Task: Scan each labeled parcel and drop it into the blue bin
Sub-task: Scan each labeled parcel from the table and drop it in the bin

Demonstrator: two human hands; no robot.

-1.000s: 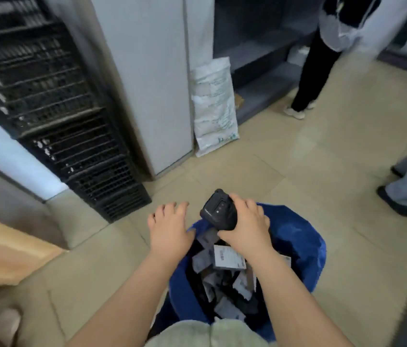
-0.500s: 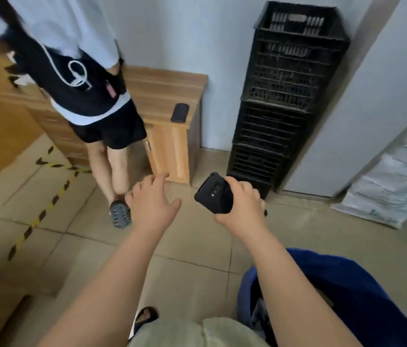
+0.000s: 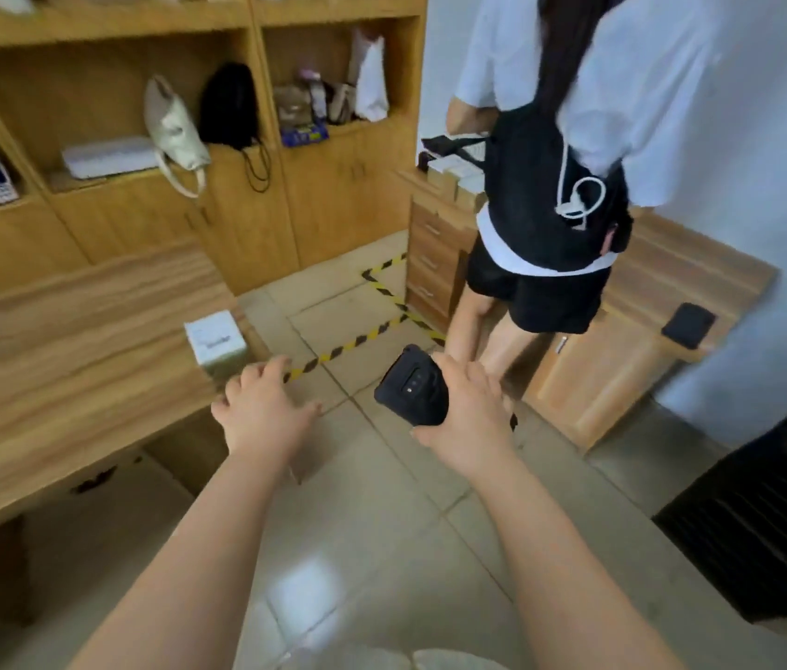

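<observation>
**Scanner in our right hand, a white box at the tabletop's corner**

Our right hand is wrapped around a black scanner, a chunky, rounded, matte body with a small row of lenses or lights on the face turned up to us. The fingers curl over its far side and the thumb closes beneath it.

Our left hand hangs palm down with its fingers spread wide and loose, holding nothing. It hovers over the near corner of the tabletop, a long slab of pale, striped wood grain.

On that corner sits a small white box, squarish and smooth, with a faint dark marking on top that is too blurred to read. Our left fingertips are near it but apart from it.

The floor is glossy beige tile, crossed by a strip of yellow-and-black tape. Behind the tabletop stands a wooden shelf unit holding soft bags and a flat white device.

A person in a white shirt and dark shorts stands with their back to us at a small wooden desk, on which a flat black object lies. A black slatted crate fills the lower right.
</observation>
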